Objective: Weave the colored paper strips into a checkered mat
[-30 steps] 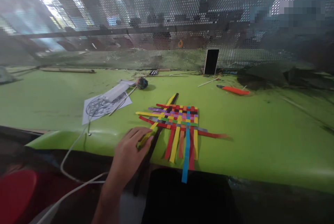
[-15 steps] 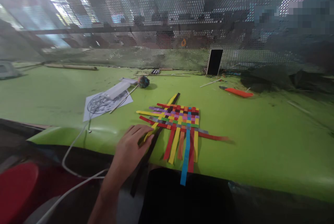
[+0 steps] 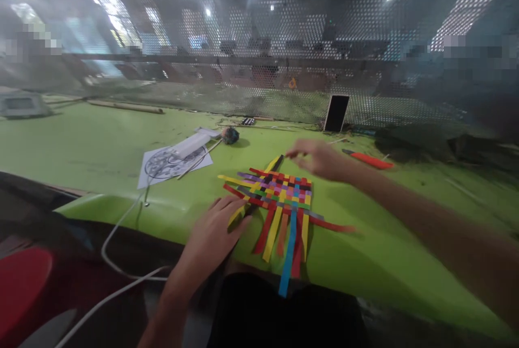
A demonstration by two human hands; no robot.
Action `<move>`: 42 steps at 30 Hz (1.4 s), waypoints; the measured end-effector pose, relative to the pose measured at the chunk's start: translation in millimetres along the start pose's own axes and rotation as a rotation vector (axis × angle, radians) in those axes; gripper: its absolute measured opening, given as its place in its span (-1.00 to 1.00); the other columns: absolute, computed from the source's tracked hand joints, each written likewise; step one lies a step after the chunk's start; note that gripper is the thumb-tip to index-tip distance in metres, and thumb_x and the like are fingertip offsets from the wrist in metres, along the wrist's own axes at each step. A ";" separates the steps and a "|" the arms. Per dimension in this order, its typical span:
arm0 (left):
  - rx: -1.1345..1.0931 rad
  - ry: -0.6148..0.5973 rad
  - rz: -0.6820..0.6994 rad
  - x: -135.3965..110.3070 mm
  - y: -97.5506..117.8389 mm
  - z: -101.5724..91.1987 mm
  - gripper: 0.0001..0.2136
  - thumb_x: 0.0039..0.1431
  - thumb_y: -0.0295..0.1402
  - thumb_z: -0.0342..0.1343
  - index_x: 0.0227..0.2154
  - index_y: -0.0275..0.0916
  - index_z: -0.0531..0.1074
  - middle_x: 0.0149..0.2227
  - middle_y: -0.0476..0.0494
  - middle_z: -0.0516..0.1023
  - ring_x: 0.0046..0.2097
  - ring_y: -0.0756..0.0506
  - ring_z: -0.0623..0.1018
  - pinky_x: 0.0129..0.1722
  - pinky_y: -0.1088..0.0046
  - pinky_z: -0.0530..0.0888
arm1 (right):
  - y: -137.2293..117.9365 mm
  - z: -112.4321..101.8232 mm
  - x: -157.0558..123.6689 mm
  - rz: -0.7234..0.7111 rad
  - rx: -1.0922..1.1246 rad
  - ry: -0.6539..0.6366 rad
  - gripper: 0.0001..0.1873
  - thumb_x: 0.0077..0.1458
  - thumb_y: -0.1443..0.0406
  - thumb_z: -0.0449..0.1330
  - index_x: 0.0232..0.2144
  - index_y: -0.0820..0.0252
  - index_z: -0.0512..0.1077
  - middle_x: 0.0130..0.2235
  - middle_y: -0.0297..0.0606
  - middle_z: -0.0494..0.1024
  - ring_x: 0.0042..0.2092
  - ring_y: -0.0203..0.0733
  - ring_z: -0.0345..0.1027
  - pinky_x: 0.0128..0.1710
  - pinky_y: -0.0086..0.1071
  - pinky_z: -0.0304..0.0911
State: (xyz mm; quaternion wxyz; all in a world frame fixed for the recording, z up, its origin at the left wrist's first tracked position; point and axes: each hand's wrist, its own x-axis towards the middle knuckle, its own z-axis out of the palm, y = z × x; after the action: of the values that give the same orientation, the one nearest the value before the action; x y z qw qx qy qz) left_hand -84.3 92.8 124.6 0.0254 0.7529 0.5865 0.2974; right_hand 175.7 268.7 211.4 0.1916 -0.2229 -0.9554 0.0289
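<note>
A woven mat of coloured paper strips [image 3: 284, 188] lies near the table's front edge, with loose red, yellow, orange and blue ends hanging towards me. A yellow strip [image 3: 272, 164] and a black strip [image 3: 278, 163] cross its left part at a slant. My left hand [image 3: 219, 226] rests on the lower ends of these two strips, fingers stretched and thumb apart. Just beyond the mat, my right hand [image 3: 318, 159] hovers with its fingertips close to the black strip's far end. Its fingers are somewhat blurred but look apart, with nothing visible between them.
Left of the mat are a printed paper [image 3: 174, 164], a white cable [image 3: 111, 245] and a dark ball [image 3: 230, 135]. A phone [image 3: 336, 113] leans upright against the mesh screen [image 3: 259, 83]. An orange-handled tool [image 3: 371, 160] lies at the right. A red stool [image 3: 24, 288] stands at lower left.
My right hand has come into view from the right and reached over to the slanted strips' far ends. My left hand stays on their near ends. The view has shifted slightly.
</note>
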 end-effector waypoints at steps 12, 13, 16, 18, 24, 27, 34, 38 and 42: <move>-0.052 -0.122 0.119 1.8 -3.3 -4.3 -0.65 0.34 -0.21 0.17 0.14 -0.10 0.48 0.13 -0.16 0.54 0.19 -0.24 0.44 0.18 0.14 0.44 | -28.2 87.1 15.4 -0.064 -0.013 -0.130 -0.64 0.38 0.20 0.10 0.12 0.14 0.49 0.14 -0.10 0.51 0.15 0.05 0.27 0.15 -0.03 0.10; -0.069 -0.123 0.124 2.4 -4.6 -4.4 -0.66 0.35 -0.21 0.15 0.14 -0.10 0.47 0.13 -0.15 0.54 0.19 -0.23 0.44 0.18 0.15 0.44 | -28.2 86.7 14.7 -0.056 -0.014 -0.125 -0.65 0.38 0.19 0.10 0.10 0.13 0.50 0.13 -0.11 0.51 0.15 0.05 0.26 0.15 -0.02 0.09; -0.138 -0.076 0.090 4.2 -8.2 -2.7 -0.70 0.40 -0.24 0.09 0.13 -0.11 0.46 0.08 -0.15 0.55 0.15 -0.19 0.47 0.15 0.20 0.46 | -28.8 86.9 14.6 -0.043 -0.027 -0.116 -0.68 0.38 0.16 0.10 0.03 0.15 0.52 0.09 -0.09 0.52 0.11 0.05 0.26 0.14 -0.03 0.07; -0.162 -0.032 0.048 5.1 -8.9 -0.1 -0.72 0.41 -0.26 0.05 0.09 -0.15 0.48 0.04 -0.18 0.56 0.10 -0.18 0.49 0.10 0.21 0.48 | -28.8 88.4 14.9 -0.040 -0.036 -0.106 -0.69 0.38 0.15 0.10 -0.01 0.17 0.52 0.06 -0.07 0.52 0.08 0.04 0.27 0.13 -0.04 0.08; -0.140 -0.079 0.095 5.8 -3.7 6.1 -0.74 0.42 -0.31 0.02 0.07 -0.16 0.50 0.05 -0.19 0.54 0.13 -0.21 0.46 0.16 0.14 0.44 | -27.1 91.7 13.3 -0.066 -0.044 -0.071 -0.68 0.39 0.16 0.07 0.01 0.14 0.53 0.03 -0.07 0.50 0.05 0.03 0.26 0.13 -0.07 0.09; -0.166 -0.114 0.121 5.4 -4.7 4.7 -0.71 0.45 -0.35 -0.03 0.10 -0.11 0.50 0.08 -0.16 0.54 0.17 -0.19 0.44 0.20 0.12 0.42 | -27.2 91.1 13.3 -0.061 -0.042 -0.079 -0.67 0.39 0.16 0.08 0.05 0.11 0.52 0.03 -0.06 0.49 0.05 0.03 0.26 0.13 -0.07 0.10; -0.281 0.002 0.026 12.9 -11.6 6.3 -0.82 0.32 -0.40 0.14 -0.09 -0.20 0.58 -0.06 -0.18 0.61 -0.02 -0.15 0.57 0.05 0.21 0.52 | -24.0 91.9 15.1 -0.051 0.082 -0.067 -0.74 0.33 0.20 0.17 -0.07 0.18 0.57 0.00 -0.06 0.52 0.02 -0.01 0.30 0.07 -0.11 0.14; -0.302 0.030 0.095 16.3 -7.3 11.7 -0.85 0.30 -0.48 0.12 -0.22 -0.23 0.61 -0.15 -0.18 0.63 -0.07 -0.14 0.58 0.01 0.25 0.53 | -20.1 95.0 15.0 -0.064 0.110 -0.007 -0.74 0.36 0.25 0.12 -0.12 0.19 0.60 -0.05 -0.07 0.54 -0.02 -0.03 0.31 0.04 -0.13 0.16; -0.349 0.001 0.114 14.5 -5.7 10.2 -0.83 0.33 -0.46 0.12 -0.17 -0.19 0.62 -0.15 -0.13 0.67 -0.04 -0.13 0.59 0.05 0.27 0.52 | -18.7 96.7 14.6 -0.067 0.125 0.008 -0.74 0.34 0.30 0.12 -0.11 0.17 0.62 -0.07 -0.07 0.55 -0.01 -0.03 0.30 0.05 -0.12 0.18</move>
State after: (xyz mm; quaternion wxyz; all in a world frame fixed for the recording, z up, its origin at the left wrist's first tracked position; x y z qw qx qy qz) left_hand -82.4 110.8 120.1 0.1385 0.7689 0.4825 0.3961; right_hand 119.2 261.2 129.7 0.2098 -0.1785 -0.9579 0.0810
